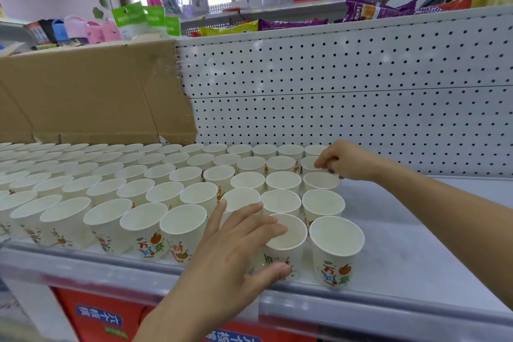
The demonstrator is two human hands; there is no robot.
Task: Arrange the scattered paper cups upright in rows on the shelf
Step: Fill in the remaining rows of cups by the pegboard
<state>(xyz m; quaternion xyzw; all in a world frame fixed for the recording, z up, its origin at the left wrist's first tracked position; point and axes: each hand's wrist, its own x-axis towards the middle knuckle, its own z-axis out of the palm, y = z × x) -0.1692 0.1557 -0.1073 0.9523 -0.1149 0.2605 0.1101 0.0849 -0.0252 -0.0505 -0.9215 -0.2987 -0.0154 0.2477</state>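
Several white paper cups with red and green print stand upright in rows on the white shelf [416, 244], filling its left and middle. My left hand [238, 247] holds a front-row cup [288, 241], fingers over its rim and thumb against its printed side. My right hand [341, 159] reaches to the back right of the rows and pinches the rim of a cup [309, 164] in the second row from the back. One more cup [337, 247] stands at the front right end, apart from both hands.
A white pegboard wall [347, 97] backs the shelf. A flattened cardboard box [91, 91] leans against it at the left. The shelf's front rail [361, 311] runs below the cups. Snack packets and bottles sit on shelves beyond.
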